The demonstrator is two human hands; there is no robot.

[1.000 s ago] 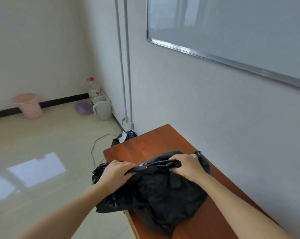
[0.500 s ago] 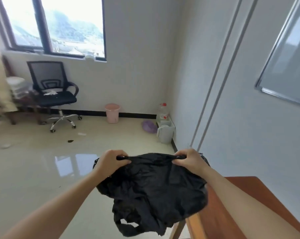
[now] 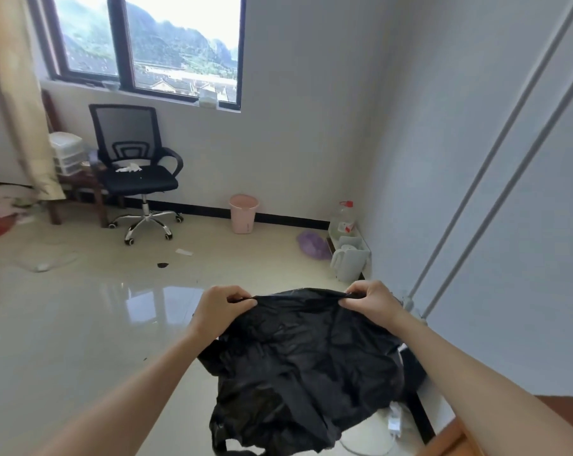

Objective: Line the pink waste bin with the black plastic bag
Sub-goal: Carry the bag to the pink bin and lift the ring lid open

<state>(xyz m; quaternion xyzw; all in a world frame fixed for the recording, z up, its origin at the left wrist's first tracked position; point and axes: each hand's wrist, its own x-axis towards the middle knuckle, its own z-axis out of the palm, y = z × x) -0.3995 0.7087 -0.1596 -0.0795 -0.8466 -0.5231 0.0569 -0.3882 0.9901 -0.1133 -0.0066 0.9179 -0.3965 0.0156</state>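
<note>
A crumpled black plastic bag hangs in the air in front of me, held by its top edge. My left hand pinches the left end of that edge and my right hand pinches the right end. The pink waste bin stands upright on the floor against the far wall, below the window, well beyond the bag. It looks empty and unlined.
A black office chair stands left of the bin. A purple bag, a white kettle and a clear bottle sit in the right corner. The wooden table's corner is at lower right, with cables on the floor beside it.
Both hands have lifted the bag off the wooden table and carried it out over the floor. My view has turned left and come closer to the far wall and the bin.
</note>
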